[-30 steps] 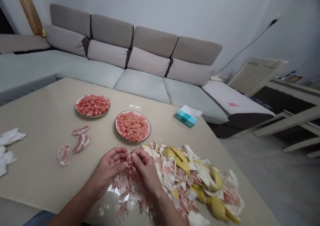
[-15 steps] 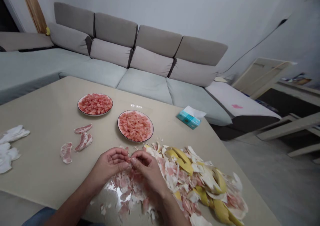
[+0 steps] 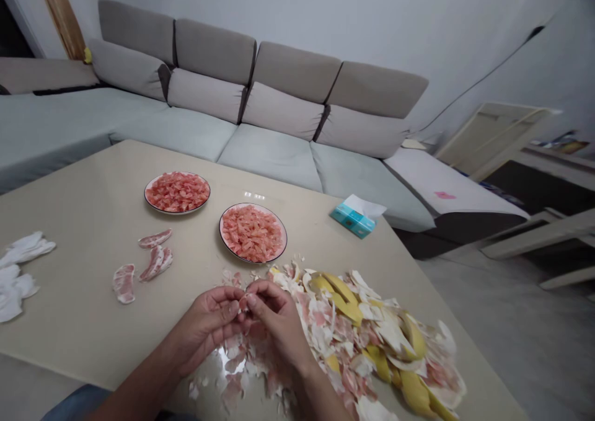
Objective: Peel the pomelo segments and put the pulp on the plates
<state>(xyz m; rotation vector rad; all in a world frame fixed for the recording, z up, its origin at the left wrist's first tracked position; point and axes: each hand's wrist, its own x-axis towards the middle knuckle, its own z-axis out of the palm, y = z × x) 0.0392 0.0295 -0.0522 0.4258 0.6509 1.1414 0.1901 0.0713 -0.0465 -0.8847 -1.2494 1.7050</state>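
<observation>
My left hand [image 3: 211,322] and my right hand [image 3: 276,315] meet at the fingertips over the near part of the table. Pinched between them is a small piece of pink pomelo flesh [image 3: 243,303], mostly covered by the fingers. Below the hands lie scraps of membrane [image 3: 235,390]. Beyond them stands a plate [image 3: 283,247] heaped with peeled pink pomelo flesh [image 3: 253,232]. Farther back on the left, a second plate [image 3: 151,205] carries another heap of redder flesh [image 3: 179,191]. Several pomelo segments [image 3: 124,283] with whitish skin lie left of my hands.
A pile of yellow and white pomelo peel [image 3: 388,331] spreads over the table's right side. A blue tissue pack [image 3: 353,219] lies near the far right edge. Crumpled white tissues [image 3: 16,284] lie at the far left. A grey sofa [image 3: 274,154] runs behind the table [image 3: 83,222].
My left hand has rolled slightly, its fingers lower and less curled, and both hands sit a little lower. The small pink piece shows more clearly between the fingertips. The view has shifted slightly.
</observation>
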